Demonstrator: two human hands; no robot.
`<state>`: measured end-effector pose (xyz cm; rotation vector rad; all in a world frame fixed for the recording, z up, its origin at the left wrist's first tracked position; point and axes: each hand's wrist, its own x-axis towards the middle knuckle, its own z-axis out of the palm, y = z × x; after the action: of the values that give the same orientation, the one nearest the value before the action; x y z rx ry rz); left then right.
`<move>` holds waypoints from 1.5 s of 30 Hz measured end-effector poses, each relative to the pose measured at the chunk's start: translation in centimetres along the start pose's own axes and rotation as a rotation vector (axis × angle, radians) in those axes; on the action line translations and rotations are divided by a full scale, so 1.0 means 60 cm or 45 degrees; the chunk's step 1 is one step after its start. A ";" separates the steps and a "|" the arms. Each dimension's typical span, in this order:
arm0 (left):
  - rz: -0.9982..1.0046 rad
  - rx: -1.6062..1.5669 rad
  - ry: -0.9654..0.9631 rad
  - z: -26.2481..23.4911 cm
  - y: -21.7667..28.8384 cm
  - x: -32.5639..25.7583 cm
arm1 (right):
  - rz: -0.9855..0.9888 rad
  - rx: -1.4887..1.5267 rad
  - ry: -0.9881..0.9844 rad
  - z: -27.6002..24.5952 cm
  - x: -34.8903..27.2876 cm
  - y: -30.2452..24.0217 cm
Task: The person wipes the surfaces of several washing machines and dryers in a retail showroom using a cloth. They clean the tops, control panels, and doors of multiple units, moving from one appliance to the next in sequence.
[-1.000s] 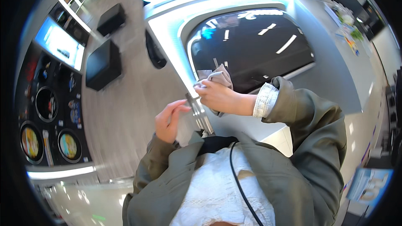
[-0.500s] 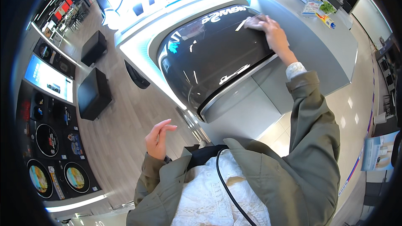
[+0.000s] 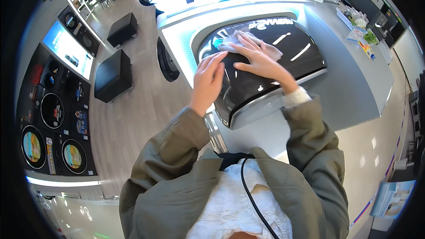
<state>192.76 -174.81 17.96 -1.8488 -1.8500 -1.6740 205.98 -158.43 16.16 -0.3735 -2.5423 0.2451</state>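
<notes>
My right hand (image 3: 261, 62) holds a pale, crumpled cloth (image 3: 272, 52) against a glossy black curved panel (image 3: 283, 57). Its fingers stretch over the cloth, with the thumb apart, and some of the cloth spreads out beyond them. By the panel's left edge is my left hand (image 3: 208, 79), open, its fingers extended toward the cloth. Nothing shows in its grasp. Whether its fingertips touch the cloth or the panel I cannot tell. White marks and light reflections show on the panel's surface, and the cloth covers part of its far left area.
A grey counter (image 3: 349, 71) surrounds the panel on the right, with a glowing white rim (image 3: 181, 40) on its left. Produce in a tray (image 3: 354, 17) stands at the far right. Two black stools (image 3: 113, 75) are on the wooden floor. A black cable hangs down my front.
My right hand has brought the cloth leftward across the panel from its far right corner. My left hand has risen from near my body to the panel's left edge. The view has shifted.
</notes>
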 end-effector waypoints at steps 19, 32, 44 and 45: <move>0.164 0.240 -0.037 0.138 -0.058 0.059 | 0.731 0.232 0.562 -0.057 -0.051 -0.035; -1.124 -0.803 0.643 0.152 -0.370 -0.191 | 0.987 -0.085 0.583 -0.018 -0.079 -0.095; -1.840 -1.108 0.994 0.245 -0.402 -0.338 | 1.050 -0.007 0.547 -0.020 -0.121 -0.101; -1.675 -1.051 0.957 0.222 -0.364 -0.293 | 1.034 0.022 0.552 -0.021 -0.125 -0.100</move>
<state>190.21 -171.73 -12.84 0.5180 -2.1225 -3.0997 211.48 -166.33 14.98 -1.2893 -1.8495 0.4247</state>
